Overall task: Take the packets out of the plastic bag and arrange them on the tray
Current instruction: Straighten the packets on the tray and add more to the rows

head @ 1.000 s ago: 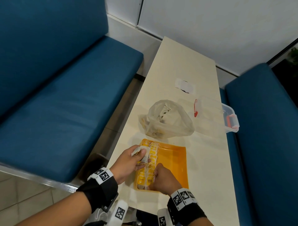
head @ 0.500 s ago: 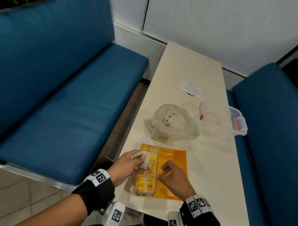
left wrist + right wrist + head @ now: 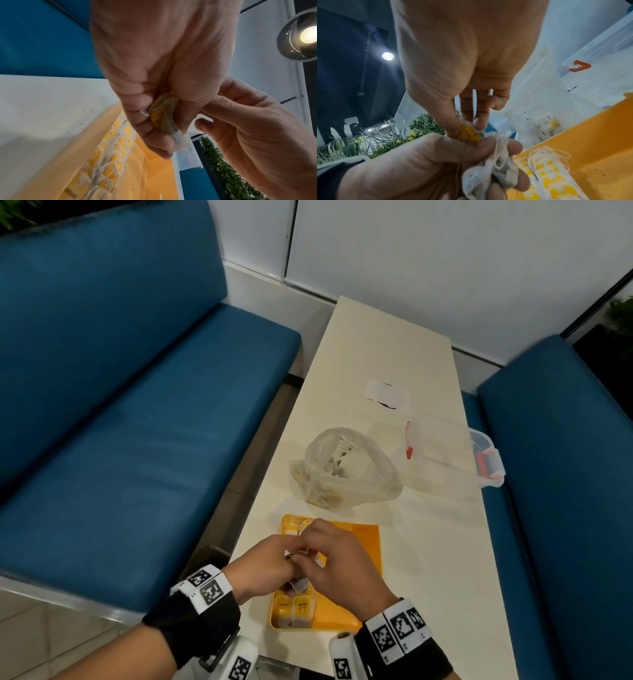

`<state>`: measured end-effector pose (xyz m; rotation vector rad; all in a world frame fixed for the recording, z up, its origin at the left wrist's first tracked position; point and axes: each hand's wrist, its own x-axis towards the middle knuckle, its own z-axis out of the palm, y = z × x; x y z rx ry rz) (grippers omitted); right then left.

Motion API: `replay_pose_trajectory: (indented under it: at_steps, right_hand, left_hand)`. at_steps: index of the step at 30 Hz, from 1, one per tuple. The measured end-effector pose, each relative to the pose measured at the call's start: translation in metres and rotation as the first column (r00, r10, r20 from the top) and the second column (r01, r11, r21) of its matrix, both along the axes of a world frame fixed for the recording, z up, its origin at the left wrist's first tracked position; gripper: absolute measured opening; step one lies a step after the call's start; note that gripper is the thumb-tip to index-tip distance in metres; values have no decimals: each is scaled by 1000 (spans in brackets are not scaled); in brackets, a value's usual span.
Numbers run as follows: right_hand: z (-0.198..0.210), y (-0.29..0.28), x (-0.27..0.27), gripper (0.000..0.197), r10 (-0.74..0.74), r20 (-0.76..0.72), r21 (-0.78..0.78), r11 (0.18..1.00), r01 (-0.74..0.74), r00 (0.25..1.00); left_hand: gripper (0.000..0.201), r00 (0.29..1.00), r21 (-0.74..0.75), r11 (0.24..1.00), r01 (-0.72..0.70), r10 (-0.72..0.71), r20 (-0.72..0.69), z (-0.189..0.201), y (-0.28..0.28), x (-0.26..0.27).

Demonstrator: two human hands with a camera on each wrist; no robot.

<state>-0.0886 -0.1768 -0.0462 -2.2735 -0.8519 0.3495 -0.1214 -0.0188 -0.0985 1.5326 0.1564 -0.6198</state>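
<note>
Over the near-left part of the orange tray [image 3: 346,546], both hands meet, each on the same bunch of packets [image 3: 489,174]; left hand [image 3: 263,568] has fingers curled round the bunch, white pouches and strings hanging from its fist; right hand [image 3: 337,563] pinches one yellow tag [image 3: 468,134] at the top of that bunch between thumb and fingertips, other fingers loosely extended; bunch is held above the tray, not resting on it; a row of packets [image 3: 296,609] already lies along the tray's left side, overlapping, yellow tags up, far end just past the right fingers, middle hidden under the hands; tray's right half is bare orange with dark specks; tray sits at the near edge of the cream table [image 3: 435,542]; plastic bag [image 3: 346,470] stands just beyond the tray, mouth open, more packets inside, apart from both hands; clear lidded box [image 3: 452,453] with red clips is right of the bag, touching or nearly so, cannot tell; white paper slip [image 3: 387,395] lies farther up the table; blue benches [image 3: 130,412] flank the table on both sides.
</note>
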Motion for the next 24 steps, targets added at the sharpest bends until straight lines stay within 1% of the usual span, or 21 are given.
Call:
replay_pose_trajectory:
  at_steps: [3, 6, 9, 13, 16, 19, 22, 23, 24]
  right_hand:
    - [1, 2, 1, 11, -5, 45, -29, 1000, 6, 999]
    - [3, 0, 5, 10, -14, 98, -75, 997, 21, 995]
    - [6, -4, 8, 11, -47, 100, -87, 995, 56, 994]
    - [10, -12, 13, 10, -120, 51, -91, 988, 124, 991]
    - [10, -17, 17, 12, -175, -13, -64, 983, 174, 984]
    - [15, -20, 21, 12, -206, -40, -44, 978, 204, 978]
    - [21, -26, 28, 13, -278, -90, 50, 958, 283, 956]
    - [19, -28, 33, 13, -307, -98, 62, 947, 314, 947]
    - [14, -31, 37, 13, -337, -92, 32, 940, 341, 937]
  left_hand:
    - [19, 1000, 24, 1000, 13, -13, 6, 1, -4, 2]
    - [17, 1000, 19, 1000, 4, -4, 9, 0, -8, 3]
    - [18, 1000, -19, 1000, -14, 15, 17, 0, -10, 2]
    - [25, 998, -44, 998, -55, 55, 10, -4, -10, 0]
    - [25, 997, -54, 995, -80, 80, -5, -6, -11, -3]
    - [27, 995, -70, 993, -97, 97, -9, -8, -10, -6]
    - [23, 992, -51, 991, -125, 124, -21, -10, -8, -9]
    - [20, 991, -45, 990, -133, 132, -20, -10, -7, -9]
    - [18, 990, -40, 989, -143, 142, -17, -11, -5, -10]
